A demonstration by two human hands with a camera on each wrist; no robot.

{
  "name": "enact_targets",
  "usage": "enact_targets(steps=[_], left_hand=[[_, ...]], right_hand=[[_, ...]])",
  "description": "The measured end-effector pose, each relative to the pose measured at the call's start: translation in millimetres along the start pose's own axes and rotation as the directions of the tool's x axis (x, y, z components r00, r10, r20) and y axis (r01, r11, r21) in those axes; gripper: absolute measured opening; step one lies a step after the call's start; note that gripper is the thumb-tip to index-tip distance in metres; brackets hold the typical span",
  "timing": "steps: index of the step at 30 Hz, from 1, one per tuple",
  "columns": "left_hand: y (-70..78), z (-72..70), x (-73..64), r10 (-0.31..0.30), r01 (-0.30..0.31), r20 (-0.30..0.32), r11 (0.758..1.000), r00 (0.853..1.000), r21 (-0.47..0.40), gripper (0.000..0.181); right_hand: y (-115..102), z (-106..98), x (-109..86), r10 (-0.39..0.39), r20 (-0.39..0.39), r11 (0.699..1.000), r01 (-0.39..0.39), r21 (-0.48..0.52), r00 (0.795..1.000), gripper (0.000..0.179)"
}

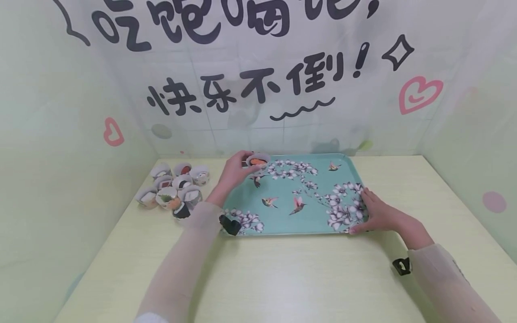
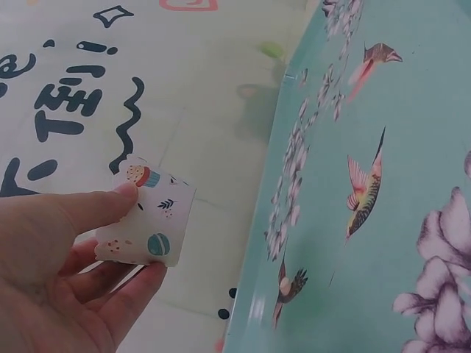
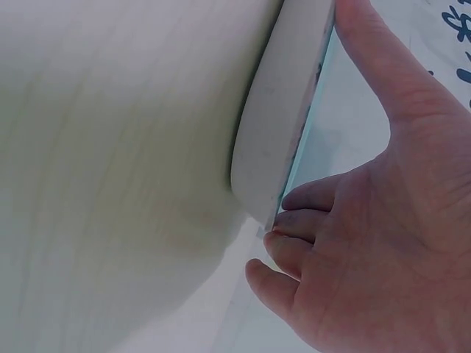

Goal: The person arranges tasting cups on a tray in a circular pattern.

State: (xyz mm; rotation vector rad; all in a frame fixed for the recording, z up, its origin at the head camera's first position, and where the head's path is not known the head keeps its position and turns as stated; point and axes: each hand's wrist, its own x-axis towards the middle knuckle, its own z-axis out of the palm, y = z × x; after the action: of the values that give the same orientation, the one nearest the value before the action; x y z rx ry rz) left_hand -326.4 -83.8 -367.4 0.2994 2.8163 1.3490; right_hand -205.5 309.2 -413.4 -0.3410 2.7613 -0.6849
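In the head view my left hand holds a small paper baking cup over the back left part of the tray. An orange-topped piece that looks like sushi sits in the cup. The left wrist view shows thumb and fingers pinching the cup's wall, which is printed with cupcakes and leaves. Underneath lies a teal tray with white blossoms and birds. At its front right corner my right hand grips the rim, thumb at the front edge, fingers at the right edge.
Several paper cups with sushi-like pieces stand close together at the table's left edge. The pale wooden table meets a fabric backdrop with black lettering behind the tray. Similar fabric hangs on both sides.
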Motion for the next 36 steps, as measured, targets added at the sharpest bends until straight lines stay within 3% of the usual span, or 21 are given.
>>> enact_targets(steps=[12, 19, 36], left_hand=[[5.2, 19.2, 20.1, 0.04, -0.04, -0.007, 0.999, 0.999, -0.029, 0.049], [7.3, 32.2, 33.0, 0.06, -0.06, -0.014, 0.998, 0.998, -0.003, 0.05], [13.6, 58.7, 61.5, -0.019, 0.019, -0.016, 0.999, 1.0, -0.035, 0.05]], right_hand=[[-1, -2, 0.6, 0.004, 0.001, 1.0, -0.004, 0.003, 1.0, 0.132], [-1, 1, 0.8, 0.017, -0.002, 1.0, -0.017, -0.007, 1.0, 0.132], [1, 3, 2.7, 0.026, -0.004, 1.0, -0.026, -0.007, 1.0, 0.134]])
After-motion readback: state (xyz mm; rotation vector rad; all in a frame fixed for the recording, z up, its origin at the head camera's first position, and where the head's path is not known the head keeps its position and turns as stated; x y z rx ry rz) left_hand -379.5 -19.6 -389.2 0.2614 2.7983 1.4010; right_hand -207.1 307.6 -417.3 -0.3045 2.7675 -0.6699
